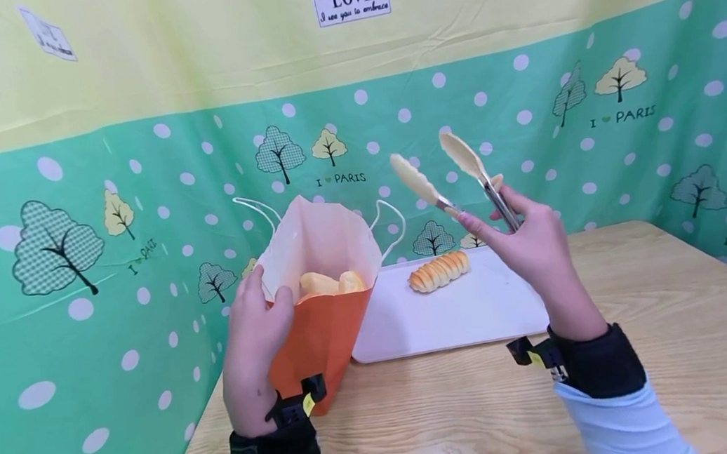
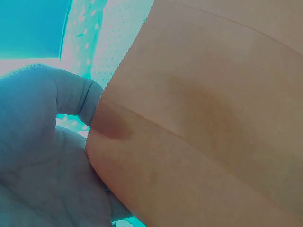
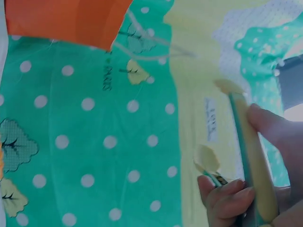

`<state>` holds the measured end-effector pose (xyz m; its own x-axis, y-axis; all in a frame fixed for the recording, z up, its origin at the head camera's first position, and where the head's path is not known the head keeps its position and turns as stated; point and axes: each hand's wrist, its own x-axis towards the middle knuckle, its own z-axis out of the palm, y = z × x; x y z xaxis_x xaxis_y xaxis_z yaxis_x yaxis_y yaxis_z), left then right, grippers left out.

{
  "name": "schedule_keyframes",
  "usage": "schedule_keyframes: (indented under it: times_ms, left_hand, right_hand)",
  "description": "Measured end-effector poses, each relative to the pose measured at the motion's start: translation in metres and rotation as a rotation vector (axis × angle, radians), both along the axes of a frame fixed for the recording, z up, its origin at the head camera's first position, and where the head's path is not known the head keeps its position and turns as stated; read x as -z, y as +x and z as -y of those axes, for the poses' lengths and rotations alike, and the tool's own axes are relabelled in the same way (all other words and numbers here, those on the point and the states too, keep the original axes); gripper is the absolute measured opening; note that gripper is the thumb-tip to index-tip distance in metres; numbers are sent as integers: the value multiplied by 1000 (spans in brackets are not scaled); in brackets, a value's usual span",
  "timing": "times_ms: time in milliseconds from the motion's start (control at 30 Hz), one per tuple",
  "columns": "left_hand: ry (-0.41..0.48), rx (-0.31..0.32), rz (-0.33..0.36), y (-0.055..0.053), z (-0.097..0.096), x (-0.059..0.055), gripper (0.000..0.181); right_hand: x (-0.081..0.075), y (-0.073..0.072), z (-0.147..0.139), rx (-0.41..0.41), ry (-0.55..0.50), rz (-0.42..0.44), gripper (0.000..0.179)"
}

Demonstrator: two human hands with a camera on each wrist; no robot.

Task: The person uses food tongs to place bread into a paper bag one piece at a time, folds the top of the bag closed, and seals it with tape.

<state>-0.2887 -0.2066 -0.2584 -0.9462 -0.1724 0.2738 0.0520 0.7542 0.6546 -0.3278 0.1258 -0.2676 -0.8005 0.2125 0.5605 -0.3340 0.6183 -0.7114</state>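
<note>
An orange paper bag with white string handles stands open on the left of the table, pale bread rolls showing inside. My left hand holds its rim at the left side; in the left wrist view the thumb tip passes behind the paper edge. In my right hand is a pair of tongs with cream tips and metal arms, raised with the tips spread apart and nothing between them. Below and left of the tongs, a ridged golden bread roll lies on a white tray.
The wooden table extends in front of the tray and to its right. A green and yellow patterned curtain hangs close behind the bag and tray and along the left side. One bag handle loops out over the tray's edge.
</note>
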Motion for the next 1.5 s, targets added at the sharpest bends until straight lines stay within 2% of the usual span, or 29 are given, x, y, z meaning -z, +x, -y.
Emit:
schedule_keyframes:
  times_ms: [67,200,333,467,600,800,1067,1233,1400,1433,1500]
  left_hand:
    - [-4,-2,-4,-1,0,0,63]
    - [-9,-4,-9,-2,0,1,63]
    - [-21,5,-13,-1,0,1,63]
    - [-32,15,-11,0,-1,1,63]
    - [-30,17,-10,1,-1,2,63]
    - [-30,18,-30,-2,-2,3,62]
    - [-22,36,-29,-2,-4,0,62]
    - [-20,35,-23,-2,-5,1,62]
    - [-16,35,-20,-3,-4,2,63]
    - [-14,36,-20,-3,-4,2,62]
    - [-13,36,-19,-3,-4,2,62]
  right_hand:
    - [6,-7,-8,18,62,73,88]
    - [22,-23,-21,45,269,216,99]
    - [43,-39,-26,37,453,337,94]
    - [64,-53,-27,49,550,430,82]
    - [76,-62,-27,77,570,474,67]
    - [81,-67,-29,81,556,473,47]
    - [83,-69,-30,52,545,504,48]
    - [78,-66,-31,-29,558,573,52]
    - [69,-61,-28,-188,550,606,61]
    - [68,-61,-28,-205,552,604,62]
    - [66,-59,-29,-188,565,592,67]
